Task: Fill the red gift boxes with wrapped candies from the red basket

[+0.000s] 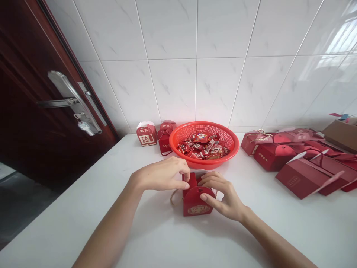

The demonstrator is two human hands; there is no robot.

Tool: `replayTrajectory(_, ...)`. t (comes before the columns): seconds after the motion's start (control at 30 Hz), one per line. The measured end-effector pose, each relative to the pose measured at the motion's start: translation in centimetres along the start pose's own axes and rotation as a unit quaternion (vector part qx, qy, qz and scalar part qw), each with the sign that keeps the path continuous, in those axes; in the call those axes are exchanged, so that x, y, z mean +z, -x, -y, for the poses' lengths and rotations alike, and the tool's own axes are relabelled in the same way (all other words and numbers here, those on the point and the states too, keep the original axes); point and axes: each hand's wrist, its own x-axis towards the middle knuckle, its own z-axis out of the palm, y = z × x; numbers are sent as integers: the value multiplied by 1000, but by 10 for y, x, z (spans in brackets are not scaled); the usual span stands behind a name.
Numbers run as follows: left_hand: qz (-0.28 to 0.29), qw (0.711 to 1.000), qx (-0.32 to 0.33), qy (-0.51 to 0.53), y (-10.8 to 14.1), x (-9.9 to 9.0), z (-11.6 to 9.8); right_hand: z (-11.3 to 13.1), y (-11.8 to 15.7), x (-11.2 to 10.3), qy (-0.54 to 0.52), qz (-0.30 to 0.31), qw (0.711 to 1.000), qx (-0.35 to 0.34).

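Observation:
A small red paper candy box (pixel 197 206) with a gold emblem stands upright on the white table, its rounded front flap raised. My right hand (pixel 223 193) is closed about its right side, thumb on the front flap and fingers at the back panel. At the top left, my left hand (pixel 167 175) is bent over with thumb and curled fingers at the box's left top flap. A twine handle (pixel 175 199) loops out on the left side. Just behind is a red plastic basket (pixel 204 163) holding wrapped candies (pixel 203 147).
Two red boxes (pixel 147 134) stand against the tiled wall, left of the basket. Several more red boxes (pixel 301 175) crowd the table's right side, near a brown cardboard box (pixel 341 134). A dark red door (pixel 33 67) with a metal handle is on the left, beyond the table edge.

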Motion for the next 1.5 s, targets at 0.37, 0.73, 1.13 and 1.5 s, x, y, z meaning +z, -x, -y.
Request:
replayTrajectory(0.37,50,998,13,42,2,0,-10,0,3,9,32,-112,989,86)
replayTrajectory(0.73,6,993,-112,31,-17,23,-8,-6,0,8,-17,-88,967,236)
replayTrajectory(1.13,64,992,-99,45,-21,19,-3,-9,-7,-15,-304,-72,894,322)
replayTrajectory(1.5,101,987,-9,128,-28,23,4,3,-9,-49,-292,-195,919,181)
